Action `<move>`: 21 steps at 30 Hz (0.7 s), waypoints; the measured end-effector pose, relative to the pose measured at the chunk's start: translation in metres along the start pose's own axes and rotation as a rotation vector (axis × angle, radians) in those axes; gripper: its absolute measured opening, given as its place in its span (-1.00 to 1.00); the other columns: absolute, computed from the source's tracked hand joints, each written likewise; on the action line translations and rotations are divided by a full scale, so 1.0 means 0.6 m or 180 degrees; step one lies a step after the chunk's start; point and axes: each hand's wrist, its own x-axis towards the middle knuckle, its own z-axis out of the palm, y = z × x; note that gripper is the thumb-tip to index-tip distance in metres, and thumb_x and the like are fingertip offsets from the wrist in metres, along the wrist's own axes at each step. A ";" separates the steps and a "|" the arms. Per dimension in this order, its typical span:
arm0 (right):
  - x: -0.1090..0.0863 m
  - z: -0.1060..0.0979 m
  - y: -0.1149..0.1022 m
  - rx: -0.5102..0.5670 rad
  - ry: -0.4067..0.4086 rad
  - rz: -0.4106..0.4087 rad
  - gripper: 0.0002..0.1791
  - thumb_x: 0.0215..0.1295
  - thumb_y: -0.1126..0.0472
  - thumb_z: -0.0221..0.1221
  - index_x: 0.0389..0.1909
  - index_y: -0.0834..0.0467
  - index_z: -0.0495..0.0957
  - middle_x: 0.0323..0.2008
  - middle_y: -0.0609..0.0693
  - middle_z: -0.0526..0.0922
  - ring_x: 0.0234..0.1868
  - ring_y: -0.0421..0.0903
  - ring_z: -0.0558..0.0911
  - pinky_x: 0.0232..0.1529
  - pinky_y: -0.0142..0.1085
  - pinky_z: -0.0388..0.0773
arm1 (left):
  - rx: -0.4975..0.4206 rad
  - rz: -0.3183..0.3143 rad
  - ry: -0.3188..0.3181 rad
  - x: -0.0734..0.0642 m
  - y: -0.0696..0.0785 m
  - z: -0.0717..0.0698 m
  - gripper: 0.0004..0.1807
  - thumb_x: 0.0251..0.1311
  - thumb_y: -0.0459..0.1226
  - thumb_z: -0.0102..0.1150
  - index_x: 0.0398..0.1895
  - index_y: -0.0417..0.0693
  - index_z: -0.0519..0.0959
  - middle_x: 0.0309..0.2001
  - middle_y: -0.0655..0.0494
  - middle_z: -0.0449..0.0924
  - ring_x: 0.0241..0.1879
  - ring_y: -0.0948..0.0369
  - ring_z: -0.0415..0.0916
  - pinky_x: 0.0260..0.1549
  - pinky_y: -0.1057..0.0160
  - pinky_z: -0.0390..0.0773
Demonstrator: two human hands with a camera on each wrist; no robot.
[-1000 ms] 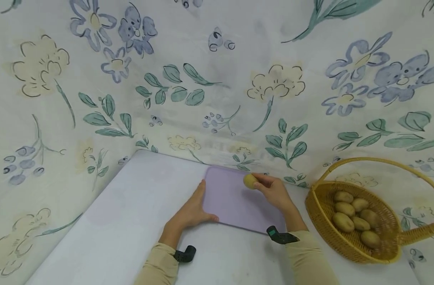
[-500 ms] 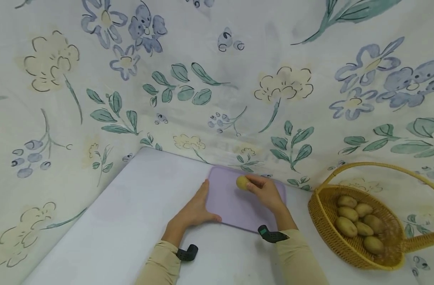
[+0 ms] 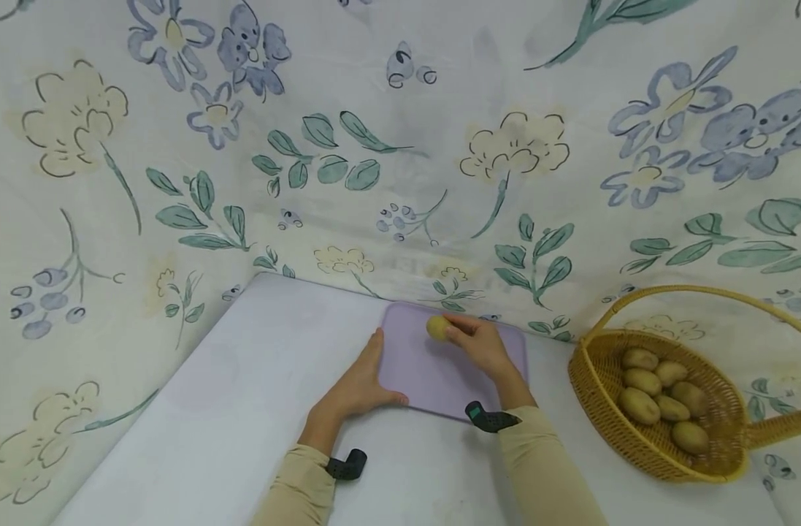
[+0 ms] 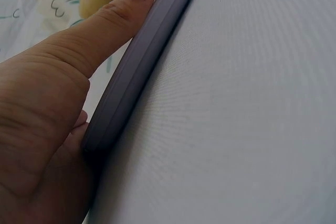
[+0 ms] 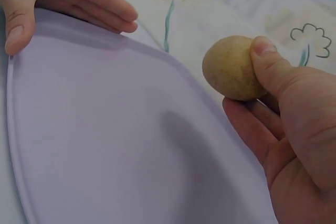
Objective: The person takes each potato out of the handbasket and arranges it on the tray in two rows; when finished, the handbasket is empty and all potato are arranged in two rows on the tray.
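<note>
A small round potato (image 3: 437,328) is pinched between the thumb and fingers of my right hand (image 3: 480,348). In the right wrist view the potato (image 5: 228,68) is held above the lilac tray (image 5: 105,124), its shadow falling on the tray's surface. My left hand (image 3: 355,383) spans the tray's near left corner in the head view. Its thumb (image 4: 118,14) lies straight against the near rim, and its other fingers stretch along the left side. No potato rests on the visible part of the tray (image 3: 413,376).
To the right stands a yellow wicker basket (image 3: 597,394) with a tall handle, holding several potatoes (image 3: 639,406). Behind the white table (image 3: 242,394) hangs a floral cloth (image 3: 347,212). Black wrist cameras sit on both wrists.
My right hand has moved left over the tray with the potato in its pinch. My left hand keeps its place at the tray's corner. The head view has shifted slightly.
</note>
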 end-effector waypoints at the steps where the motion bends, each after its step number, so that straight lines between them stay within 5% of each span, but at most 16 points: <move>1: 0.002 0.003 0.000 0.0028 0.0012 0.0004 -0.57 0.41 0.19 0.27 0.26 0.22 0.60 0.24 0.21 0.65 0.19 0.07 0.67 0.10 -0.38 0.69 | -0.0008 0.0001 -0.0002 0.000 0.000 0.000 0.61 -0.22 0.13 0.65 0.64 -0.21 -0.37 0.67 -0.15 -0.40 0.67 0.00 -0.35 0.64 -0.01 -0.16; 11: 0.036 0.048 0.009 0.0097 0.0052 -0.0013 -0.59 0.40 0.22 0.28 0.21 0.25 0.62 0.16 0.22 0.69 0.09 -0.02 0.72 -0.04 -0.48 0.69 | 0.0010 -0.0006 0.0049 0.000 -0.001 -0.001 0.59 -0.21 0.13 0.65 0.64 -0.22 -0.34 0.67 -0.15 -0.37 0.67 0.01 -0.33 0.64 0.00 -0.13; 21: 0.055 0.092 0.006 -0.0311 0.0270 0.0016 -0.61 0.40 0.12 0.29 0.18 0.17 0.67 0.14 0.12 0.72 0.15 0.08 0.70 0.16 -0.12 0.68 | -0.0022 -0.0007 0.0043 0.000 -0.003 0.004 0.59 -0.20 0.15 0.64 0.65 -0.19 -0.34 0.67 -0.12 -0.37 0.67 0.03 -0.32 0.64 0.00 -0.12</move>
